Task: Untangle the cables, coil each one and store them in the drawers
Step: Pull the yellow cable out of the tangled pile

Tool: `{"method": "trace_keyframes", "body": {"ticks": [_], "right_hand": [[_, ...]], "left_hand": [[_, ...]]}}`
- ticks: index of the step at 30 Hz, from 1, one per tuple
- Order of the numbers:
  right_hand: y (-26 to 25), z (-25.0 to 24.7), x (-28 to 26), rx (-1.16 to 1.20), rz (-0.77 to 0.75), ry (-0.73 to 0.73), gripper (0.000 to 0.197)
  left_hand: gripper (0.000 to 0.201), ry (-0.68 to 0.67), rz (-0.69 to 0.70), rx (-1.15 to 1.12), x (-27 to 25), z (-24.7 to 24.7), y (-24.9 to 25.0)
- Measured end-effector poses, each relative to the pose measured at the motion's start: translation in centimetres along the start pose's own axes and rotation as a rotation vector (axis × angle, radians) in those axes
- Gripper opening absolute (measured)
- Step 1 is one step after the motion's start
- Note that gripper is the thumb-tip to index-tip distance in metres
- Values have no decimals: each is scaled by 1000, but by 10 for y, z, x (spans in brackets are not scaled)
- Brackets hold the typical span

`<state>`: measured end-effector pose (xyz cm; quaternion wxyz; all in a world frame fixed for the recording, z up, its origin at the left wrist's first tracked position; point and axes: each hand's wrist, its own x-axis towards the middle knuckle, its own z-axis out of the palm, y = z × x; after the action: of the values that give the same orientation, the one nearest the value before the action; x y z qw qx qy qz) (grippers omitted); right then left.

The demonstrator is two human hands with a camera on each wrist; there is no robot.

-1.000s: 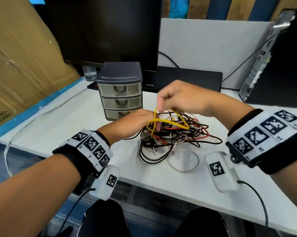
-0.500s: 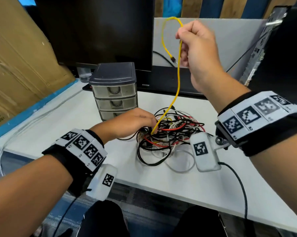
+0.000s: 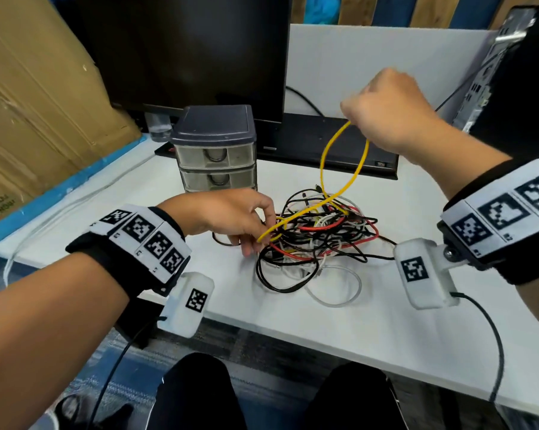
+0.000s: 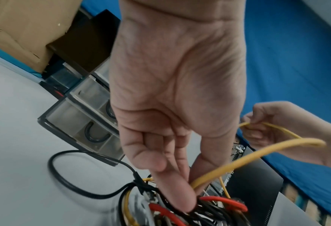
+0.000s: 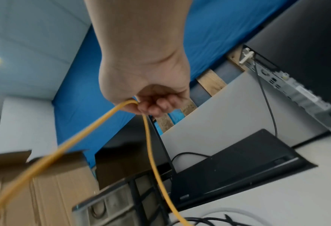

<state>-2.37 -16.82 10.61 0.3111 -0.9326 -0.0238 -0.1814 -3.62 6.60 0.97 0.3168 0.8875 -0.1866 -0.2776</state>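
Right hand (image 3: 389, 113) has dropped lower, gripping the yellow cable (image 3: 344, 181); left hand (image 3: 240, 218) pinches it (beside the tangle (image 3: 317, 240)).

Yellow cable (image 3: 344, 162) over a black, red and white tangle (image 3: 317, 240) (grey drawers (image 3: 215, 156) behind)

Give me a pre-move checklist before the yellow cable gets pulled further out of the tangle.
1. Right hand grips the thin yellow cable: ok.
2. Left hand pinches the yellow cable at the tangled pile of black, red and white cables: ok.
3. Yellow cable free of the pile: not ok, it runs into it.
4. Its loose end in sight: cannot tell.
5. Grey plastic drawer unit open: not ok, visible drawers closed.
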Motion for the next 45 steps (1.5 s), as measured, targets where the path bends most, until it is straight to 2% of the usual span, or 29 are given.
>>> {"method": "trace_keyframes", "body": {"ticks": [3, 6, 7, 9, 12, 14, 15, 18, 22, 24, 26, 28, 31, 36, 39, 42, 45], "right_hand": [[5, 3, -6, -318, 0, -164, 29], [0, 22, -13, -551, -73, -213, 21], [-4, 32, -14, -578, -127, -213, 26], [-18, 51, -16, -498, -213, -231, 38], [-29, 76, -16, -294, -271, -296, 30], [-23, 89, -18, -222, -279, -332, 16], [-19, 93, -19, -187, -276, -346, 16], [-6, 96, -20, -58, -249, -376, 33], [12, 87, -22, 33, -222, -400, 37], [22, 84, -25, 28, -204, -487, 37], [30, 87, -28, 6, -213, -569, 41], [36, 91, -30, -1, -234, -615, 38], [38, 95, -31, 19, -226, -641, 26], [31, 96, -21, 100, -197, -652, 35], [30, 90, -16, 159, -209, -674, 30], [37, 86, -15, 163, -196, -748, 22], [40, 85, -18, 53, -213, -804, 28]], "left_hand": [[14, 25, 28, -17, 3, -5, 0], [15, 115, 62, 40, 15, -9, 2], [20, 148, 94, 83, 21, -10, 3], [29, 159, 178, 218, 29, -12, 7], [34, 100, 220, 415, 38, -7, 7], [30, 105, 229, 482, 42, -3, 5], [25, 118, 243, 501, 43, -2, 2], [12, 188, 333, 528, 43, -4, -4], [9, 379, 394, 458, 39, -7, -10], [12, 515, 397, 341, 36, -6, -14], [9, 587, 376, 202, 34, -4, -17], [7, 610, 360, 193, 34, -2, -19], [14, 599, 341, 260, 36, -1, -17], [3, 578, 411, 390, 35, -2, -9], [15, 583, 396, 461, 35, -7, -9], [30, 632, 352, 414, 37, -11, -10], [25, 707, 303, 360, 38, -13, -13]]}}
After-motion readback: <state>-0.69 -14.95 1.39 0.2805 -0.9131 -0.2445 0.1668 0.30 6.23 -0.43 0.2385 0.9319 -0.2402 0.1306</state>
